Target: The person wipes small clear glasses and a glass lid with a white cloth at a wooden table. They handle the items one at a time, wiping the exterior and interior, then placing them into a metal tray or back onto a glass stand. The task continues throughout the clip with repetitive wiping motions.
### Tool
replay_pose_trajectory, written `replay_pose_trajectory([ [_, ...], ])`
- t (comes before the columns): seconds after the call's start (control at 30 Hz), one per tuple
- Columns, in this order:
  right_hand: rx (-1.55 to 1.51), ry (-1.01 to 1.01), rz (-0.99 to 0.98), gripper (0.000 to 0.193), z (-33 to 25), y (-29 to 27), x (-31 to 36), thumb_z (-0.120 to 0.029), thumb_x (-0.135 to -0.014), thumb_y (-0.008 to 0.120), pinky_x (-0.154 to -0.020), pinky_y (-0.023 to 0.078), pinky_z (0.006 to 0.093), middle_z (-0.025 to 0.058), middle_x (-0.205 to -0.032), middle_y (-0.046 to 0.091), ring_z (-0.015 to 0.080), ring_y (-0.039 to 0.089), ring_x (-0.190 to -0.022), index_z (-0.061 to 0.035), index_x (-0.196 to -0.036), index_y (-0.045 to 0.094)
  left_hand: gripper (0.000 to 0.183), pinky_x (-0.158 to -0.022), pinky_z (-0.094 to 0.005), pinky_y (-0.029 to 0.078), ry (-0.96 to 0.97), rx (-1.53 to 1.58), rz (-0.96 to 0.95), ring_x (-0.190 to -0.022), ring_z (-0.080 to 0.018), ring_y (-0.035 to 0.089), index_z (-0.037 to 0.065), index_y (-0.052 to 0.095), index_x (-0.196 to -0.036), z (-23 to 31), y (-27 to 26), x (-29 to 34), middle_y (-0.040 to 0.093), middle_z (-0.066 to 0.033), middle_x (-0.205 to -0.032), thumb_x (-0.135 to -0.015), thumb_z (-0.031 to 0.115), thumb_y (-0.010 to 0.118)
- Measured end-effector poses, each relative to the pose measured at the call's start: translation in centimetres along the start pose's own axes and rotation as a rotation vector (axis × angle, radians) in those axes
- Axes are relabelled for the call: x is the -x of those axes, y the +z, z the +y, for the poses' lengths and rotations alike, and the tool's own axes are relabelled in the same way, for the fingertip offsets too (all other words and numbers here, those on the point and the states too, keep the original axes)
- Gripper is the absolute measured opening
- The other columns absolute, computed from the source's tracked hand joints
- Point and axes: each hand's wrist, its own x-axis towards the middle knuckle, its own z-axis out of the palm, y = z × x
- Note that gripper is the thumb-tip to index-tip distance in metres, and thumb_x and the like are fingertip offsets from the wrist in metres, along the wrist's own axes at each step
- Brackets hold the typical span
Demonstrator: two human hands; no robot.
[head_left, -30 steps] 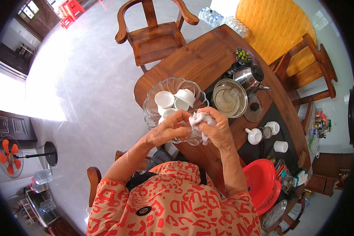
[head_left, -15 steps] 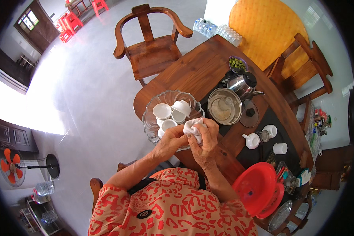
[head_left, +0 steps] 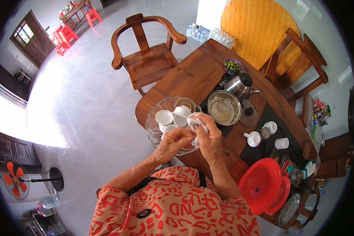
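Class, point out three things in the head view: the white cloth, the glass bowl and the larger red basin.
White cloth (head_left: 192, 119): head view, on its exposed folds.
Glass bowl (head_left: 151, 120): head view, on its left wall.
Larger red basin (head_left: 264, 175): head view, on its bare inside.

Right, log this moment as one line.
left hand: beside cloth, hold unclear | right hand: gripping cloth | bowl: white cups inside, hands at near side | right of bowl: pot, kettle

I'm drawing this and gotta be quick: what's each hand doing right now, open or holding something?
Left hand: partly curled; can't tell if it holds anything.
Right hand: closed, holding a white cloth.
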Motion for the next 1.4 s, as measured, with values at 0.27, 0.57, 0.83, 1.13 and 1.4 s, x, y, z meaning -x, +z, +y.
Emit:
replay_pose_trajectory([
  [0.27,0.255,-0.371,-0.070,0.028,-1.4,2.1,0.3,0.001,-0.078,0.064,-0.092,0.046,0.0372,0.0142,-0.118,0.060,0.0288,0.056,-0.113,-0.0078,-0.105,0.064,0.026,-0.085,-0.0249,0.048,0.124,0.060,0.038,-0.098,-0.0063,0.055,0.004,0.056,-0.120,0.0,-1.5,0.9,0.062,-0.0002,-0.106,-0.096,0.015,0.056],
  [0.57,-0.490,0.368,-0.098,0.020,-1.0,1.2,-1.5,-0.007,-0.091,0.057,-0.076,0.049,0.0232,0.0038,-0.098,0.065,0.0108,0.060,-0.089,-0.0004,-0.110,0.062,0.009,-0.070,-0.0220,0.048,0.217,0.025,-0.081,-0.080,-0.0046,0.055,0.005,0.057,-0.098,1.5,-1.8,1.0,0.060,-0.0002,-0.094,-0.096,0.013,0.057],
  [0.83,0.302,-0.381,-0.151,0.025,-2.8,2.6,-0.5,-0.004,-0.086,0.062,-0.088,0.047,0.0307,0.0105,-0.115,0.060,0.0203,0.058,-0.105,-0.0052,-0.110,0.061,0.008,-0.059,-0.0177,0.042,0.111,0.018,0.029,-0.068,-0.0009,0.049,0.007,0.058,-0.099,1.5,-2.0,1.4,0.059,0.0045,-0.083,-0.095,0.014,0.058],
  [1.13,-0.066,0.069,-0.084,0.028,-1.5,2.0,-0.5,0.002,-0.084,0.059,-0.084,0.049,0.0285,0.0082,-0.101,0.063,0.0180,0.061,-0.091,-0.0014,-0.112,0.059,0.010,-0.066,-0.0216,0.047,0.028,0.047,-0.022,-0.076,-0.0067,0.056,0.005,0.058,-0.098,2.0,-2.4,1.0,0.062,-0.0042,-0.100,-0.096,0.014,0.056],
  [1.4,0.338,-0.204,0.178,0.036,-1.4,0.3,-2.4,0.006,-0.077,0.059,-0.078,0.051,0.0373,0.0161,-0.093,0.063,0.0305,0.064,-0.084,-0.0032,-0.112,0.059,0.013,-0.071,-0.0201,0.046,0.103,0.109,0.011,-0.080,-0.0050,0.053,0.006,0.058,-0.097,1.8,-2.5,0.4,0.062,-0.0041,-0.102,-0.097,0.019,0.054],
])
